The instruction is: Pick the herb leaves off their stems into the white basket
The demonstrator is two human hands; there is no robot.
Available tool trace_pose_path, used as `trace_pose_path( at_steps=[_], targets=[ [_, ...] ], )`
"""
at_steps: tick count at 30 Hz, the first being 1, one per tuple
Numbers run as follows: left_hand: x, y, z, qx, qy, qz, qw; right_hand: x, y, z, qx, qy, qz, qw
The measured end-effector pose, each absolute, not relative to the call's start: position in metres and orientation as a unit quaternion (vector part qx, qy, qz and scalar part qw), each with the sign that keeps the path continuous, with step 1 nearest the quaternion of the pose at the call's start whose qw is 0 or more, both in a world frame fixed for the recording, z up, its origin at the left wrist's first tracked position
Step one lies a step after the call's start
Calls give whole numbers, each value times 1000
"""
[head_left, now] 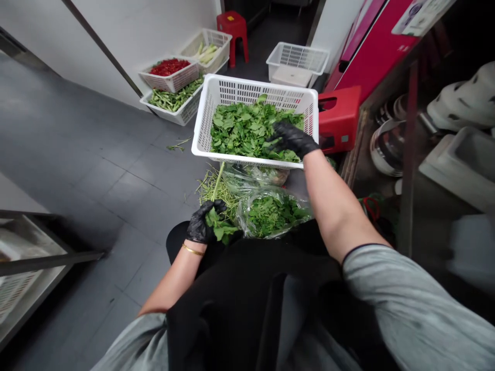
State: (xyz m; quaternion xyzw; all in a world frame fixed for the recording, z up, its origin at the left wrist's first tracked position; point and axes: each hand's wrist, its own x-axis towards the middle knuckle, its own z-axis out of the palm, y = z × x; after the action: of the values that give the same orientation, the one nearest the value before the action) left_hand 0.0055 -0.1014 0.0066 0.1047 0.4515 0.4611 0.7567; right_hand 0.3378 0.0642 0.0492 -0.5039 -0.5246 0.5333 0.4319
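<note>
My left hand, in a black glove, is closed around a leafy green stalk; its pale stem points up and away, its leaves hang to the right. My right hand, also black-gloved, reaches over the right side of a white slotted basket. Its fingers are spread just above or touching the loose green leaves inside. Below the basket, a clear plastic bag of leafy greens lies open near my lap. Beside it is a pile of bare stems on the floor.
Beyond, at left, baskets hold red chillies, green pods or stalks and pale vegetables. A red stool stands behind them. Another white basket and a red plastic stool are farther right. Metal shelving borders the right side.
</note>
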Motion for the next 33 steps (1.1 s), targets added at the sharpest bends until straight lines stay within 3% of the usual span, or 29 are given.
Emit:
trace_pose_path(
  at_steps=[4, 10, 12, 17, 24, 29, 33],
  targets=[
    [13, -101, 0, 101, 409, 497, 759, 294, 36, 30, -547, -552, 515, 362],
    [23, -104, -10, 71, 414, 500, 757, 190, -69, -3, -425, -630, 605, 237],
    [21, -107, -7, 78, 395, 475, 783, 186, -77, -2, -437, -574, 643, 257],
    [24, -124, 5, 140, 371, 459, 795, 197, -75, 1, -429, -453, 673, 397],
    [21, -129, 11, 226, 416, 470, 745, 201, -80, 10, -447, -535, 642, 318],
    [9, -130, 10, 182, 423, 448, 766, 222, -73, 22, -537, -560, 478, 412],
    [12, -136, 11, 71, 419, 402, 811, 219, -84, 16, -453, -503, 622, 394]
  ],
)
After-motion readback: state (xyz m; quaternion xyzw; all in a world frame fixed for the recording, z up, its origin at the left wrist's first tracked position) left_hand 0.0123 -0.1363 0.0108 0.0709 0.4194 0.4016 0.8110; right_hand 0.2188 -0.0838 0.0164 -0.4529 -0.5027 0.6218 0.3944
